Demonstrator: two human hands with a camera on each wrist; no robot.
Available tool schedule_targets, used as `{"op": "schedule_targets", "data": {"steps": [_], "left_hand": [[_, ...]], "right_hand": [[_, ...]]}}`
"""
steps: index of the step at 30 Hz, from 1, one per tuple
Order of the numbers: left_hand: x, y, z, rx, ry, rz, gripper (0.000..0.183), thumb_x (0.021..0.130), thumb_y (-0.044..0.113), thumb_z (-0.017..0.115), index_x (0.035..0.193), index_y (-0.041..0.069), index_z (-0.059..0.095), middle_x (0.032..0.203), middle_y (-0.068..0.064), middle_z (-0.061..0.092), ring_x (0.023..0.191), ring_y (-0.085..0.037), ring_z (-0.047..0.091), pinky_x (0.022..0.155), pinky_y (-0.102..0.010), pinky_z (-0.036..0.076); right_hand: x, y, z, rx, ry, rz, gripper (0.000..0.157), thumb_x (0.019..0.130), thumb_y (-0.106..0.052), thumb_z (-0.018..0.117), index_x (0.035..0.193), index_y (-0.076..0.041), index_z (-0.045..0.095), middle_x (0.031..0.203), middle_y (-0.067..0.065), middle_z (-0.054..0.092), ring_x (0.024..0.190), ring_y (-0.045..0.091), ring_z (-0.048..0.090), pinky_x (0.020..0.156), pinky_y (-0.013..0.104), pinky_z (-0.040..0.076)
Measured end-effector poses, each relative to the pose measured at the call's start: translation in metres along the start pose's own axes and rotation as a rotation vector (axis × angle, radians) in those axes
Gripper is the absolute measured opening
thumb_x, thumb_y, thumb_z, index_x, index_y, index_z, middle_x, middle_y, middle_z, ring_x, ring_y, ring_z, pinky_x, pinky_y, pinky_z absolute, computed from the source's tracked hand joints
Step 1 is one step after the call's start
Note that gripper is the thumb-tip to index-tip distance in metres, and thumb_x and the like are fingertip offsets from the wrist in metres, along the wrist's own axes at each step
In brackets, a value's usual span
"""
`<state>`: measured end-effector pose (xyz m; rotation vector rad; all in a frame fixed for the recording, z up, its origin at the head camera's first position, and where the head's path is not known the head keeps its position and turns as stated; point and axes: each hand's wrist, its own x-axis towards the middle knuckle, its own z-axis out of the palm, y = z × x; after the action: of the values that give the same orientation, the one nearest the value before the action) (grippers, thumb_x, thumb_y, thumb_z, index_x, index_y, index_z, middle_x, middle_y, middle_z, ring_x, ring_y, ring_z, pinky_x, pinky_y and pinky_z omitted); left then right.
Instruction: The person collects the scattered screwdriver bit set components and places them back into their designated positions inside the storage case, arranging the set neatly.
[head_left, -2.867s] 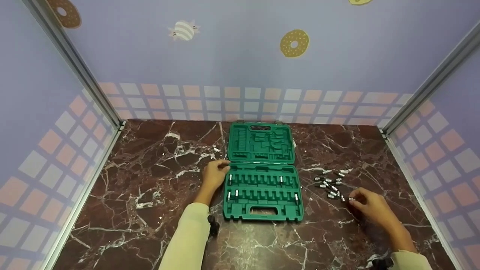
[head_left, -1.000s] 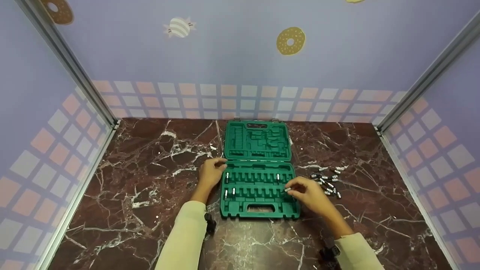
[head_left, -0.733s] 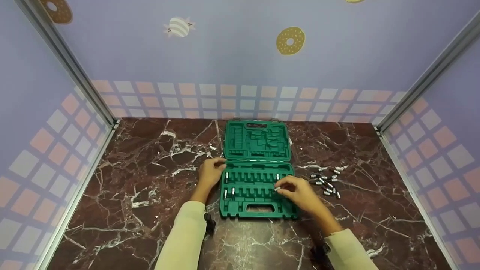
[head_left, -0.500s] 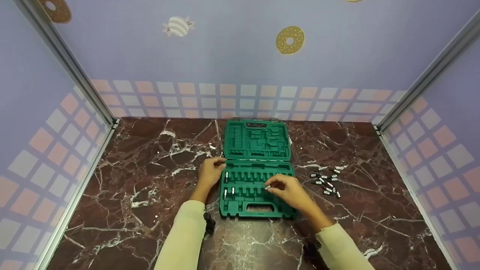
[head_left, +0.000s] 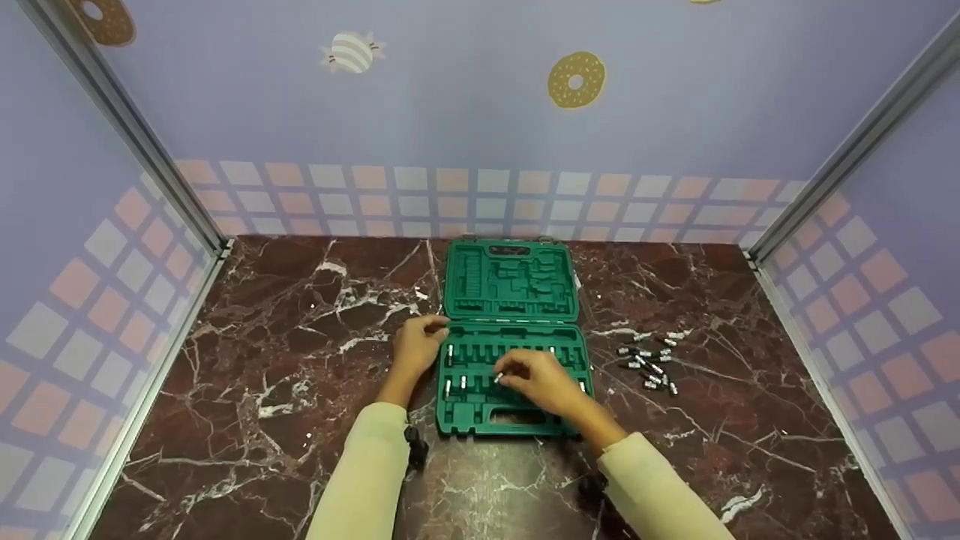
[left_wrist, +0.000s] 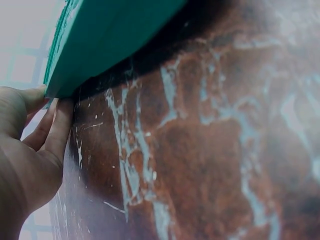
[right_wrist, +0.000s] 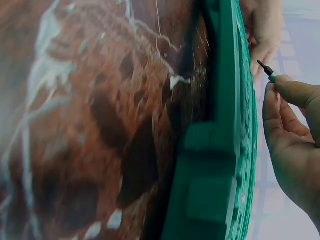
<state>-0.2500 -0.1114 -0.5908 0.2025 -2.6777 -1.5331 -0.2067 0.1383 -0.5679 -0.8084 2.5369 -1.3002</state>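
Note:
An open green tool case [head_left: 480,420] lies on the marbled table, its moulded lid [head_left: 457,277] folded back. My left hand [head_left: 417,349] holds the case's left edge near the hinge; in the left wrist view its thumb [left_wrist: 35,97] is at the edge and the fingers lie along the side. My right hand [head_left: 536,379] pinches a small bit socket [right_wrist: 268,71] between thumb and fingertips, its dark tip projecting outward, over the case's front row of slots. Several bit sockets [head_left: 450,355] sit in slots at the left and right of both rows; the right hand hides some slots.
A loose pile of bit sockets [head_left: 652,367] lies on the table [head_left: 712,450] to the right of the case. Patterned walls [head_left: 480,112] enclose the table at the back and both sides.
My right hand has come from beside the loose pile with a bit socket and moved leftward across the case to the middle of its front row. The left hand stays on the case edge.

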Motion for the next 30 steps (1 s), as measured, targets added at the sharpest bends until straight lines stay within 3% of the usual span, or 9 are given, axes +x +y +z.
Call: {"op": "schedule_targets", "data": {"steps": [9, 22, 30], "left_hand": [[-0.001, 0.001, 0.0, -0.003, 0.01, 0.013, 0.02, 0.098, 0.012, 0.071, 0.116, 0.012, 0.079, 0.107, -0.009, 0.077, 0.103, -0.029, 0.072, 0.091, -0.047, 0.057], [-0.003, 0.001, -0.001, 0.002, 0.005, 0.027, 0.02, 0.098, 0.012, 0.071, 0.117, 0.012, 0.079, 0.11, -0.009, 0.077, 0.103, -0.03, 0.072, 0.091, -0.048, 0.057], [-0.002, 0.001, 0.0, 0.013, 0.015, 0.007, 0.02, 0.099, 0.014, 0.071, 0.117, 0.014, 0.079, 0.11, -0.007, 0.078, 0.103, -0.028, 0.073, 0.09, -0.047, 0.057]], "right_hand": [[0.016, -0.011, 0.016, -0.075, -0.078, -0.002, 0.009, 0.096, -0.007, 0.073, 0.105, -0.007, 0.074, 0.103, 0.007, 0.077, 0.093, 0.019, 0.074, 0.082, 0.032, 0.06], [0.022, -0.022, 0.027, -0.207, -0.044, 0.02, 0.006, 0.095, -0.01, 0.075, 0.1, -0.01, 0.078, 0.098, 0.006, 0.069, 0.089, 0.02, 0.069, 0.076, 0.029, 0.059], [0.026, -0.03, 0.029, -0.233, 0.004, 0.073, 0.01, 0.092, -0.007, 0.078, 0.101, -0.005, 0.075, 0.1, 0.011, 0.065, 0.092, 0.025, 0.067, 0.078, 0.038, 0.059]]}}
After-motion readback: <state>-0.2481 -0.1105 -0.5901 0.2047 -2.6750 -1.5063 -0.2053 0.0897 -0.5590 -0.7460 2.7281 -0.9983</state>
